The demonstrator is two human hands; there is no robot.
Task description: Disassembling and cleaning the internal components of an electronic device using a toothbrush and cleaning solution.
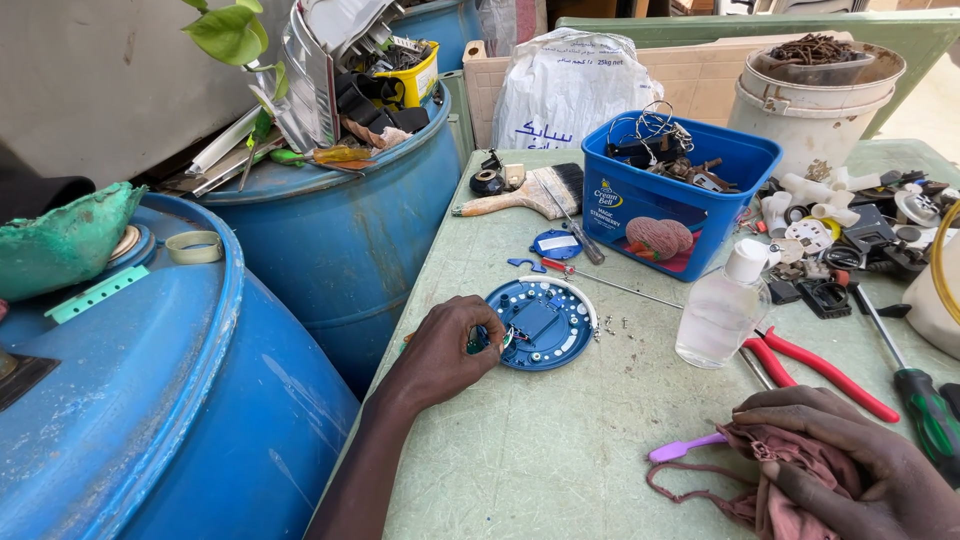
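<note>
The left hand (pixel 450 350) was curled up at the edge of a round blue plastic device shell (pixel 545 325) lying open on the pale green tabletop (pixel 560 440), fingertips pinching some small green part I couldn't make out. The right hand (pixel 850 465) was resting loosely closed on a crumpled dusty-pink cloth (pixel 770 480), right next to a purple plastic handle (pixel 685 448). A clear plastic bottle with a white cap (pixel 722 305) stood just right of the shell, with red-handled pliers (pixel 825 370) beside it.
</note>
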